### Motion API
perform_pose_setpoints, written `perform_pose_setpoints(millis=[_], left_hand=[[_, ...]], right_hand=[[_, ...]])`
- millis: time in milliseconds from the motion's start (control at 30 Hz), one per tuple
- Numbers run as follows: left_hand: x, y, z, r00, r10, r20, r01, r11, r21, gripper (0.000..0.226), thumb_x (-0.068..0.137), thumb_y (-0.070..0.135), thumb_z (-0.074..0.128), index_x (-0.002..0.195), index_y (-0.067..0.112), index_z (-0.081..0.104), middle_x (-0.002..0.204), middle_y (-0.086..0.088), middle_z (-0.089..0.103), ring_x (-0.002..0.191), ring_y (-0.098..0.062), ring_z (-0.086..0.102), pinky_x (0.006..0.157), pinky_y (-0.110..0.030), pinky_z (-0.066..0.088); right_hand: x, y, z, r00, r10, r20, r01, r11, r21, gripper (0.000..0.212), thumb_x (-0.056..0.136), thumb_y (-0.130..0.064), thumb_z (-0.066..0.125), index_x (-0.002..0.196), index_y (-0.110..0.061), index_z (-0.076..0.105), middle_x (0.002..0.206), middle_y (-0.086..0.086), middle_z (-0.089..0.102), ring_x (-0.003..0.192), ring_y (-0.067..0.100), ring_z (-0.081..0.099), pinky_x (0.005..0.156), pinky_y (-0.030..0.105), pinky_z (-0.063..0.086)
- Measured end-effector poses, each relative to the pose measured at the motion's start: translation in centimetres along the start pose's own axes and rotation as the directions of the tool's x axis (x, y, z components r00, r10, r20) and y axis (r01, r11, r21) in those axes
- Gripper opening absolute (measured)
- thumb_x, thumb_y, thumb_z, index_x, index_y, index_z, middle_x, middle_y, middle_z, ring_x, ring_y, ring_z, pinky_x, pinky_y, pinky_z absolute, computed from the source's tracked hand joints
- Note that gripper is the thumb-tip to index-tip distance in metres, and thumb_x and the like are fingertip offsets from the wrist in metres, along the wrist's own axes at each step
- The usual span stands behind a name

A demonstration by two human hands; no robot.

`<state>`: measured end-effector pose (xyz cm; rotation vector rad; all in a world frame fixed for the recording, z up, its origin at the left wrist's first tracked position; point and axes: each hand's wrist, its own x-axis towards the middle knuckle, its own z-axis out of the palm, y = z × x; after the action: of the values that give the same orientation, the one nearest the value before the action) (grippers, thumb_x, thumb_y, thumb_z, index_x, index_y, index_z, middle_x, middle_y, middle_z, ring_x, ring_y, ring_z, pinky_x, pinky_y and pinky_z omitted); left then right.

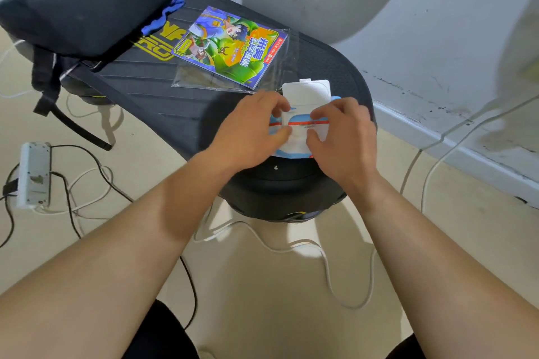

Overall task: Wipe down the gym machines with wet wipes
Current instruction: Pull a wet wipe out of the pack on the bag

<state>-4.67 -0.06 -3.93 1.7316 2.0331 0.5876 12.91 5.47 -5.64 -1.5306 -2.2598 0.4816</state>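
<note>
A blue and white pack of wet wipes [300, 125] lies on the near end of a black padded gym bench [151, 96]. Its white flip lid [306, 93] stands open toward the far side. My left hand [253, 131] grips the pack's left edge with curled fingers and thumb. My right hand [341, 134] holds the right side, thumb and fingers pinching at the opening in the middle. No wipe is visibly pulled out.
A colourful comic book in a clear sleeve [230, 46] lies on the bench just beyond the pack. A black backpack [87, 0] fills the bench's far left. A white power strip [32, 175] and several cables [329, 265] lie on the beige floor. A grey wall stands at the right.
</note>
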Motion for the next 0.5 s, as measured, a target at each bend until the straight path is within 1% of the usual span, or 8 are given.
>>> perform_pose_setpoints(millis=[100,200,233,267,333,400,433,500], left_hand=[[0.4,0.9,1.5,0.999,0.035,0.036,-0.038,0.995,0.087,0.050,0.090,0.045,0.067,0.135,0.030,0.053,0.120,0.004,0.055,0.114,-0.016,0.047,0.095,-0.034,0.045],[0.9,1.4,2.4,1.000,0.029,0.012,-0.030,0.994,0.109,0.057,0.089,0.050,0.067,0.140,0.030,0.050,0.127,0.002,0.052,0.119,-0.018,0.046,0.096,-0.034,0.043],[1.0,1.6,2.5,0.999,0.032,0.001,-0.032,0.993,0.112,0.059,0.088,0.051,0.067,0.140,0.030,0.050,0.126,0.002,0.053,0.118,-0.018,0.046,0.093,-0.034,0.043],[1.0,1.8,2.6,0.999,0.033,-0.008,-0.032,0.994,0.104,0.058,0.087,0.051,0.067,0.139,0.031,0.051,0.125,0.001,0.053,0.116,-0.018,0.047,0.091,-0.033,0.043],[1.0,1.9,2.7,1.000,0.012,-0.027,-0.011,0.999,0.049,0.049,0.086,0.048,0.069,0.130,0.031,0.056,0.116,0.003,0.054,0.110,-0.018,0.049,0.084,-0.032,0.044],[0.9,1.6,2.6,0.999,-0.026,-0.046,0.025,0.999,-0.022,0.032,0.086,0.043,0.071,0.114,0.030,0.062,0.106,0.006,0.053,0.101,-0.014,0.052,0.080,-0.030,0.045],[0.8,1.4,2.5,0.998,-0.042,-0.050,0.040,0.998,-0.045,0.025,0.087,0.040,0.071,0.108,0.030,0.063,0.103,0.007,0.052,0.097,-0.012,0.053,0.080,-0.030,0.046],[0.6,0.9,2.2,0.997,-0.064,-0.049,0.060,0.995,-0.078,0.018,0.086,0.033,0.071,0.102,0.029,0.064,0.101,0.007,0.050,0.092,-0.011,0.054,0.081,-0.029,0.047]], right_hand=[[0.2,-0.4,-0.3,1.000,0.018,-0.021,-0.018,1.000,-0.017,0.025,0.090,-0.028,0.066,0.114,-0.028,0.074,0.111,-0.002,0.069,0.102,0.024,0.056,0.087,0.040,0.050],[0.2,-0.7,-0.6,0.999,0.001,-0.047,-0.002,1.000,-0.025,0.024,0.091,-0.024,0.064,0.112,-0.029,0.074,0.101,-0.006,0.074,0.096,0.022,0.058,0.084,0.039,0.049],[0.2,-0.9,-0.8,0.999,0.008,-0.050,-0.007,1.000,0.022,0.024,0.091,-0.024,0.064,0.112,-0.029,0.073,0.097,-0.009,0.074,0.095,0.020,0.059,0.086,0.038,0.049],[0.2,-1.1,-1.0,0.999,0.034,-0.036,-0.030,0.993,0.116,0.023,0.090,-0.024,0.065,0.111,-0.030,0.072,0.092,-0.013,0.073,0.094,0.016,0.060,0.087,0.034,0.049],[0.4,-1.5,-1.4,0.994,0.098,0.041,-0.106,0.935,0.337,0.022,0.089,-0.024,0.069,0.110,-0.032,0.069,0.084,-0.018,0.070,0.089,0.002,0.063,0.085,0.019,0.046],[0.6,-1.5,-1.4,0.990,0.107,0.088,-0.135,0.885,0.446,0.020,0.091,-0.025,0.069,0.110,-0.033,0.069,0.083,-0.019,0.071,0.085,-0.010,0.062,0.078,0.005,0.043],[0.7,-1.3,-1.4,0.989,0.116,0.089,-0.144,0.876,0.460,0.019,0.092,-0.025,0.066,0.109,-0.034,0.069,0.085,-0.019,0.071,0.086,-0.011,0.061,0.078,0.006,0.044],[0.7,-0.7,-1.2,0.991,0.119,0.061,-0.134,0.907,0.400,0.021,0.095,-0.023,0.058,0.108,-0.034,0.070,0.093,-0.015,0.073,0.092,0.003,0.063,0.083,0.022,0.050]])
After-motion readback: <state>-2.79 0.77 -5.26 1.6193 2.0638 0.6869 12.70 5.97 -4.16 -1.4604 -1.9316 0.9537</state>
